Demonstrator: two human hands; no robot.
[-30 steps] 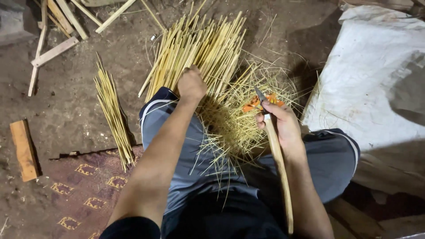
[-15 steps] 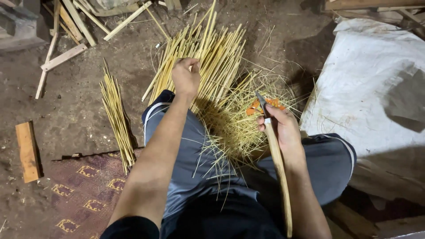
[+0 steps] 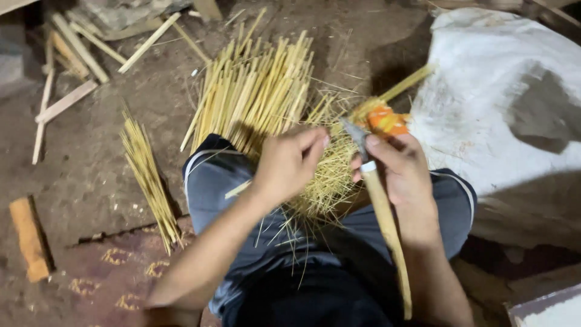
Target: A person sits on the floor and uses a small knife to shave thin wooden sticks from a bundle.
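Note:
My right hand (image 3: 400,172) grips a knife (image 3: 375,200) with a long wooden handle that runs back along my forearm, its short blade pointing up toward an orange block (image 3: 387,120). My left hand (image 3: 289,163) is closed on a thin yellow bamboo stick (image 3: 387,94) that runs up to the right past the blade. Both hands meet above my lap, over a heap of fine pale shavings (image 3: 330,181). Beyond my left knee a pile of split bamboo sticks (image 3: 257,91) fans out on the ground.
A thinner bundle of sticks (image 3: 148,175) lies to the left on the dirt floor. Wooden offcuts (image 3: 69,60) are scattered at the far left, and a short block (image 3: 29,239) lies near a patterned mat (image 3: 115,272). A white sack (image 3: 508,97) fills the right side.
My left hand has drawn back from the stick pile to my lap with one stick and now meets the knife hand. The view has tilted slightly.

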